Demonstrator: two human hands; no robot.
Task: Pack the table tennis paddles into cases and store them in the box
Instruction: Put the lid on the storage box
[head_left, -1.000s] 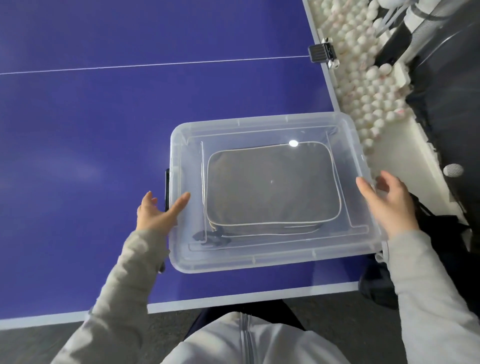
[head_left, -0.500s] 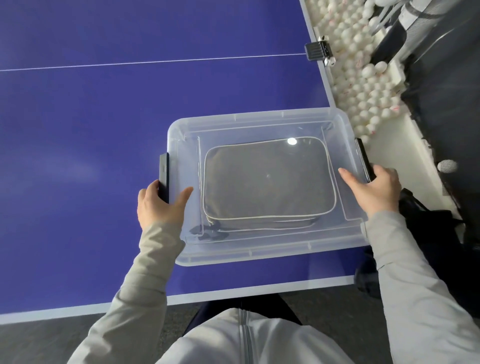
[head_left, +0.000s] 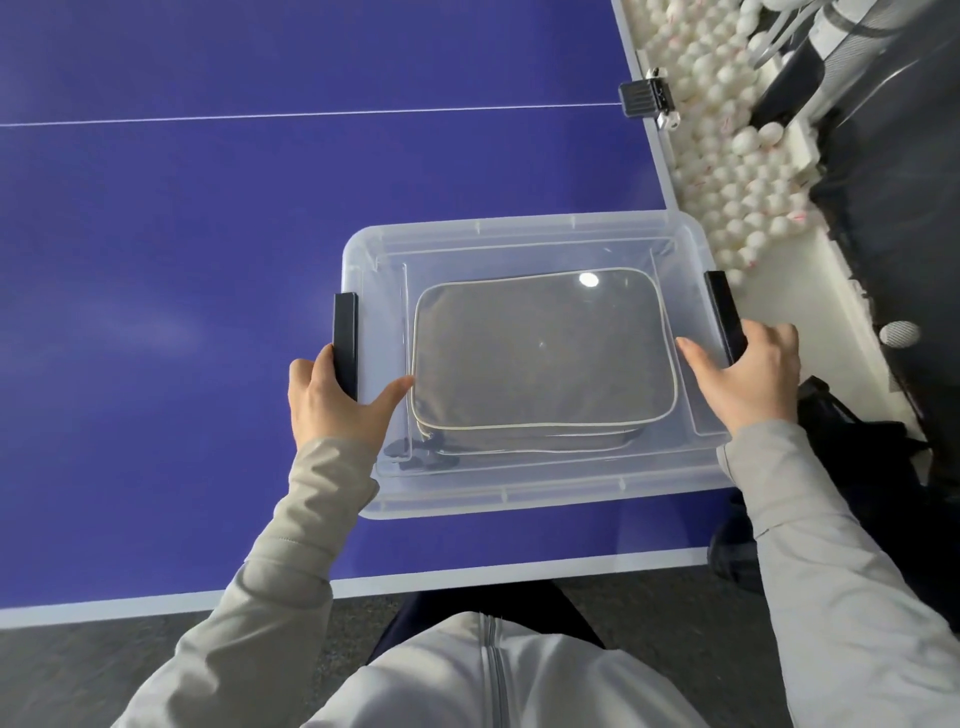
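Observation:
A clear plastic box (head_left: 519, 234) with its see-through lid on sits at the near right corner of the blue table. Through the lid I see a grey paddle case (head_left: 540, 358) with pale piping lying flat inside. A black latch (head_left: 345, 338) stands up on the box's left side, and a second black latch (head_left: 723, 306) on its right side. My left hand (head_left: 332, 400) grips the lower end of the left latch, thumb on the lid. My right hand (head_left: 748, 374) grips the right latch, thumb lying on the lid.
The blue table tennis table (head_left: 182, 260) stretches left and away, with a white line across it. A black net clamp (head_left: 644, 98) sits on its right edge. Past that edge lies a tray of several white balls (head_left: 727, 156). A dark bag (head_left: 852, 441) is at my right.
Both hands went from the lid's sides to the black latches and swung them up against the lid. The box shifted slightly toward me.

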